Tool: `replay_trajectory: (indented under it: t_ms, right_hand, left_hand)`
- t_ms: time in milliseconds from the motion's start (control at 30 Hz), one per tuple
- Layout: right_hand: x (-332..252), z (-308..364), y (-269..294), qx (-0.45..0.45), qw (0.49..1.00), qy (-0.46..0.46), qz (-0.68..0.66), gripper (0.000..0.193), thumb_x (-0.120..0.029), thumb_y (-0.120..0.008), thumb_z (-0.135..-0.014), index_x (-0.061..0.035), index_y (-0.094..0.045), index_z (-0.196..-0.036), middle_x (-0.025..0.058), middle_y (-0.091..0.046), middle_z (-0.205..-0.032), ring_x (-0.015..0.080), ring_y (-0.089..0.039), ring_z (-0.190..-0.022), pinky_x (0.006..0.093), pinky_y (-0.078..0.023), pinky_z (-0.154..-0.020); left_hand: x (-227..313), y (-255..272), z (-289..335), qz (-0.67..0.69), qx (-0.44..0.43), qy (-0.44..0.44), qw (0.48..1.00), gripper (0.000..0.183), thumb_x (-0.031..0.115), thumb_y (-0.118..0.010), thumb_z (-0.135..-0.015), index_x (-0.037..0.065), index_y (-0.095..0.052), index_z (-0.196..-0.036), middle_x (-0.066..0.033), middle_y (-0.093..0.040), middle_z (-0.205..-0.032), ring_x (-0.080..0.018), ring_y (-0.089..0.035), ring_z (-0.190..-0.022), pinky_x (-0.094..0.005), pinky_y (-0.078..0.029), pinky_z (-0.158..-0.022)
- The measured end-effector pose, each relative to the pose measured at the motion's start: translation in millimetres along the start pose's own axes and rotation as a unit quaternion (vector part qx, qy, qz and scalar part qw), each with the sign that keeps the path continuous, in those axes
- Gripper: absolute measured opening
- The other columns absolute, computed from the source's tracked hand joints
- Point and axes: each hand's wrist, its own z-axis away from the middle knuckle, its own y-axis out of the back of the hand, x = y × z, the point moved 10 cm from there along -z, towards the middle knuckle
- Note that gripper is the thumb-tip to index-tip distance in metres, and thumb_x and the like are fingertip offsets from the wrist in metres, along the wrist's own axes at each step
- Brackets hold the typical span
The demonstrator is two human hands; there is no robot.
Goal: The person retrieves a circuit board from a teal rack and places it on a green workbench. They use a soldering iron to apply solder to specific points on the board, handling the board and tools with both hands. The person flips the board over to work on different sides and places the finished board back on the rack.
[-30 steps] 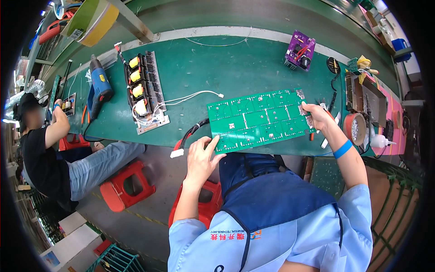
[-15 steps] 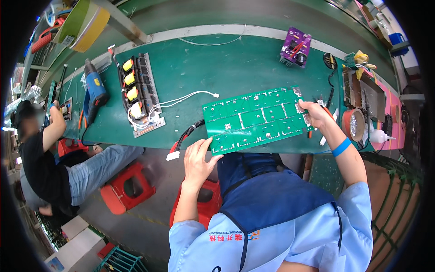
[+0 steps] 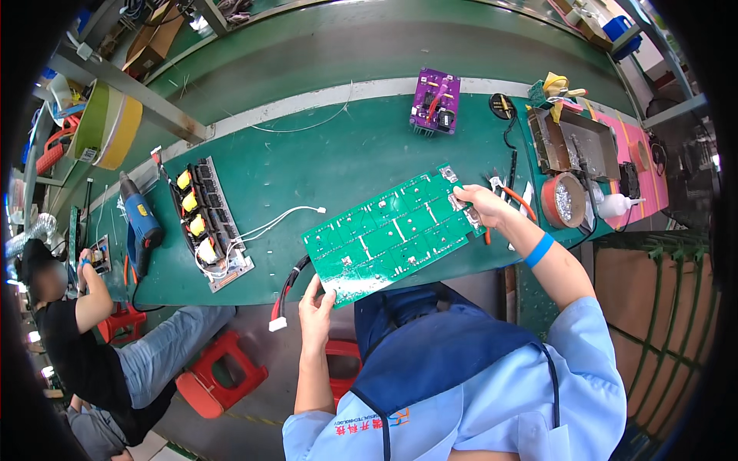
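Note:
A large green circuit board (image 3: 396,234) is held tilted above the near edge of the bench, its left end lower than its right. My left hand (image 3: 316,311) grips the lower left corner between thumb and fingers. At the upper right end, my right hand (image 3: 480,206) pinches the board near some silvery patches; a blue band circles that wrist. A bundle of black and red wires (image 3: 288,286) with a white connector comes out from beneath the board's left end. What lies on the board's underside is hidden.
Left on the green bench (image 3: 307,169) are an assembly with yellow coils (image 3: 204,219) and a blue heat gun (image 3: 141,223). A purple circuit board (image 3: 435,101) stands at the back. Orange-handled cutters (image 3: 519,201) and a round tub (image 3: 563,200) lie right. A co-worker (image 3: 84,323) sits left, near a red stool (image 3: 221,374).
The circuit board has tilted more, its left end dropping toward me while both hands keep hold. The whole view has shifted, so bench items appear farther left.

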Motion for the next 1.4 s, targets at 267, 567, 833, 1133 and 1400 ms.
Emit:
replay_trajectory:
  t_ms: [267, 567, 833, 1133, 1400]
  right_hand:
    - [-34.0, -7.6, 32.0, 0.023, 0.996, 0.088, 0.019, 0.026, -0.020, -0.039, -0.091, 0.0026, -0.053, -0.095, 0.0099, -0.060, -0.087, 0.0164, -0.059, -0.070, 0.0320, -0.051, -0.060]
    - [-21.1, -28.9, 98.3, 0.095, 0.983, 0.139, 0.067, 0.023, -0.026, -0.046, -0.088, -0.0099, -0.048, -0.072, -0.0019, -0.043, -0.064, 0.0079, -0.037, -0.046, 0.0247, -0.025, -0.036]
    - [-32.0, -7.3, 95.4, 0.169, 0.959, 0.179, 0.136, 0.022, -0.026, -0.050, -0.086, -0.0044, -0.054, -0.082, 0.0032, -0.052, -0.072, 0.0105, -0.049, -0.059, 0.0244, -0.038, -0.047]
    - [-34.5, 97.8, 148.3, 0.312, 0.896, 0.312, 0.047, 0.025, -0.025, -0.051, -0.087, -0.0020, -0.060, -0.085, 0.0060, -0.062, -0.083, 0.0103, -0.058, -0.076, 0.0222, -0.045, -0.062]
    - [19.5, 148.7, 261.3, 0.328, 0.828, 0.302, -0.339, 0.033, -0.032, -0.054, -0.084, -0.0053, -0.050, -0.103, 0.0107, -0.059, -0.087, 0.0198, -0.058, -0.079, 0.0309, -0.049, -0.066]
  left_hand:
    - [-28.3, -14.4, -32.8, 0.047, 0.038, -0.010, 0.998, 0.043, -0.004, -0.054, -0.078, -0.004, -0.044, -0.119, -0.0069, -0.045, -0.115, -0.0129, -0.057, -0.087, -0.0237, -0.045, -0.075]
    - [8.5, -51.9, -37.0, -0.186, 0.007, -0.088, 0.978, 0.043, 0.002, -0.058, -0.077, -0.003, -0.045, -0.118, -0.0130, -0.043, -0.119, -0.0177, -0.058, -0.085, -0.0271, -0.047, -0.073]
    - [192.5, -76.3, -53.8, -0.464, 0.006, -0.311, 0.829, 0.007, 0.008, -0.063, -0.072, 0.004, -0.058, -0.073, -0.0096, -0.060, -0.070, -0.0226, -0.059, -0.061, -0.0310, -0.047, -0.057]
    - [129.4, -95.1, -285.6, -0.631, 0.059, -0.287, 0.718, 0.048, 0.034, -0.066, -0.071, 0.007, -0.052, -0.109, -0.0150, -0.054, -0.105, -0.0292, -0.052, -0.098, -0.0388, -0.041, -0.083]
    - [108.7, -128.9, -340.0, -0.624, 0.076, -0.324, 0.707, 0.022, 0.025, -0.061, -0.074, 0.004, -0.057, -0.079, -0.0127, -0.058, -0.081, -0.0292, -0.057, -0.077, -0.0404, -0.045, -0.066]
